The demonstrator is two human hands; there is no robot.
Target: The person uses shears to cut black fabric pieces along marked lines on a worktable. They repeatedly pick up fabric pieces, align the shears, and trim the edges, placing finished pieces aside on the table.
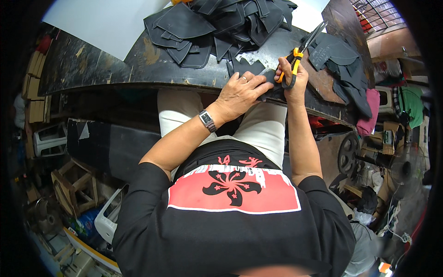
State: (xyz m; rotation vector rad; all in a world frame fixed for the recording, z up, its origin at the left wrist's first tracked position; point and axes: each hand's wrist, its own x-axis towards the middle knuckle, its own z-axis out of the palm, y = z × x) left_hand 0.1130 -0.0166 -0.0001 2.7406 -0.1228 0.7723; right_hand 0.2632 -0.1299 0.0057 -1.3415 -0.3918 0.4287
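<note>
Your right hand (291, 76) grips the orange-handled scissors (302, 48), blades open; your left hand (240, 92) presses flat on the black cut piece (249, 67) at the worktop's (92, 69) near edge. Cutting appears underway; next, you must feed the piece squarely into the blades.

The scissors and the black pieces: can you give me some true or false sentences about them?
1. The right hand holds scissors with orange handles. True.
2. The left hand is in the air, touching nothing. False: it presses a black cut piece on the worktable.
3. A pile of black cut pieces lies farther back on the table. True.
4. The left wrist is bare. False: it wears a wristwatch.
5. The scissors lie flat on the table. False: they are gripped, blades pointing up and away.
</note>
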